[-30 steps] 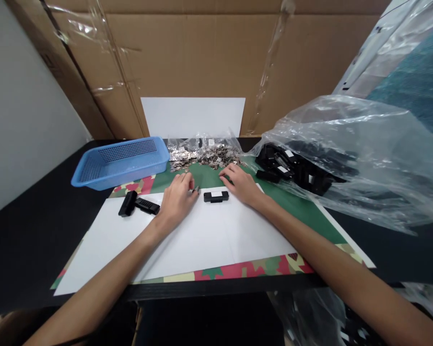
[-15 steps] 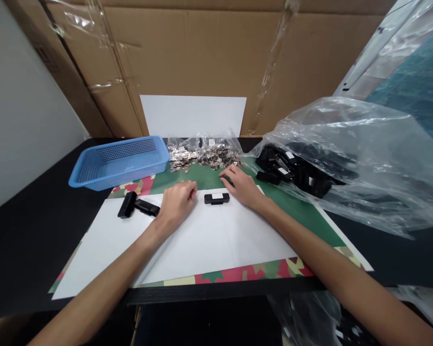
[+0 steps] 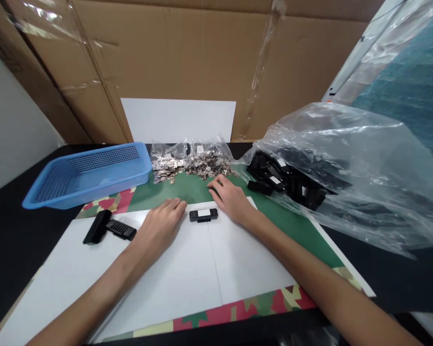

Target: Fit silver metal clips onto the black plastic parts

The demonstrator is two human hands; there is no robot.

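My left hand (image 3: 161, 225) rests on the white sheet (image 3: 187, 274) with its fingers curled under; what they hold, if anything, is hidden. Just to its right lies a small black plastic part with a white label (image 3: 203, 215). My right hand (image 3: 231, 197) lies flat past that part, fingers stretched out on the green mat (image 3: 176, 190). Its fingertips reach the edge of a pile of small shiny metal pieces (image 3: 193, 166) on an opened clear bag.
A blue mesh basket (image 3: 86, 174) stands at the back left. Two black parts (image 3: 108, 228) lie on the sheet's left side. A large clear plastic bag of black parts (image 3: 296, 180) fills the right. A white board (image 3: 178, 120) leans on the cardboard wall.
The view has swung right and down. My left hand's fingers have drawn in and slid back from the labelled part. My right hand has stayed by the metal pile.
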